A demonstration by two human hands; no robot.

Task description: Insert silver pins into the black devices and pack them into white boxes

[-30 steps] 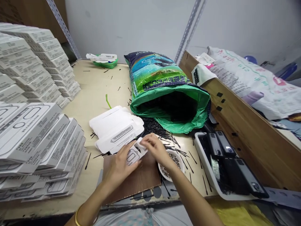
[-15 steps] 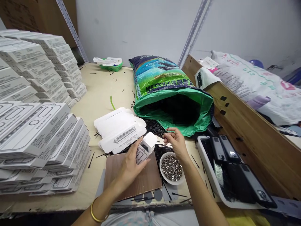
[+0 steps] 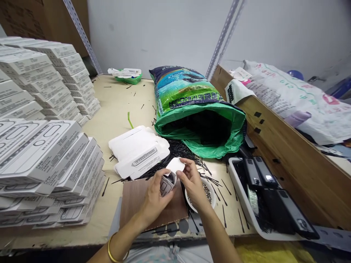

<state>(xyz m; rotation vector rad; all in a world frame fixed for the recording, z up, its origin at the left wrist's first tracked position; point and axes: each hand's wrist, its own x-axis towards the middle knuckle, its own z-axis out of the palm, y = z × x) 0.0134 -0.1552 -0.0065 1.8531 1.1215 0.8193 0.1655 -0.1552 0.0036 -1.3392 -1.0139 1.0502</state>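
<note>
A small white printed carton [image 3: 166,185] is gripped in my left hand [image 3: 153,199], above a brown wood-grain board [image 3: 134,201]. Its end flap [image 3: 175,165] stands up, and something dark shows inside. My right hand [image 3: 192,182] pinches the edge of that flap between thumb and fingers. Under my right wrist sits a white bowl [image 3: 213,199] of small shiny metal pieces, partly covered by the hand. Behind the carton lie many thin black sticks [image 3: 181,149] with widened ends. Flattened white cartons [image 3: 139,149] rest to the left of them.
Stacked white boxes [image 3: 41,146] fill the left side. A green-lined sack [image 3: 203,109] lies with its dark mouth facing me. On the right, a white tray [image 3: 238,197] holds black-and-grey devices beside a wooden board wall [image 3: 290,164]. A green basket [image 3: 133,79] stands at the back.
My right hand has come left and down from the black sticks onto the carton's flap. My left hand still holds the carton in nearly the same place.
</note>
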